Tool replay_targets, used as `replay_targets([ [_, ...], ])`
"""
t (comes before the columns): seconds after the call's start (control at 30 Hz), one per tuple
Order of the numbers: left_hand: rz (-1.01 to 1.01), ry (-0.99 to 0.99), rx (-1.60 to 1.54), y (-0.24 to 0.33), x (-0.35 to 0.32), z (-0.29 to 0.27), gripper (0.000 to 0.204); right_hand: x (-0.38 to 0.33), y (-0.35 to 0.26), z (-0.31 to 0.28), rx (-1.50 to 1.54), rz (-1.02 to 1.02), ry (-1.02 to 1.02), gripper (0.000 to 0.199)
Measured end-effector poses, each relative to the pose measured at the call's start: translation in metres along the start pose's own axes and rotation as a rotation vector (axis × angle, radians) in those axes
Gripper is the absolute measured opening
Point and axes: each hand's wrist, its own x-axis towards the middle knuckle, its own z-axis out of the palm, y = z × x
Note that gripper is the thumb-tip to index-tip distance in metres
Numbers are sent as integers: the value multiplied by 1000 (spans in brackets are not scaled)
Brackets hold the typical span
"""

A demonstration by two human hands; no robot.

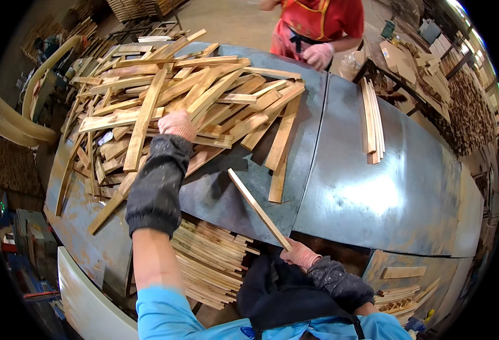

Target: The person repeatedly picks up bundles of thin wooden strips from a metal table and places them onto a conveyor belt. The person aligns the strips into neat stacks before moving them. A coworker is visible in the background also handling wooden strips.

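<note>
1 lone wooden slat (259, 209), 6 o'clock; dozens of piled slats (148, 113), 10; 3+ bundled slats (369, 122), 2; 1 co-worker (317, 28), 1.

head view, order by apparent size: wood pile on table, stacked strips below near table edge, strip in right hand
1. Wood pile, clearly largest
2. Stacked strips
3. Strip in the right hand

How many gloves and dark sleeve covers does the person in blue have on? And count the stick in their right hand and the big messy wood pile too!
Pinkish gloves: 2
Dark sleeve covers: 2
Wooden stick in the right hand: 1
Big messy wood pile: 1
Total: 6
</note>
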Motion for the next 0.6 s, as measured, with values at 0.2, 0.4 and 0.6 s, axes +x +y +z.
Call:
replay_targets([
  [0.2,510,-175,373,-53,-78,27,41,-4,7,-19,47,-40,-84,40],
  [0.4,-259,-510,-1708,-22,-305,116,50,7,20,-26,263,24,-268,37],
  [0.6,-486,-468,-2010,97,-449,195,41,7,47,-35,452,24,-386,58],
])
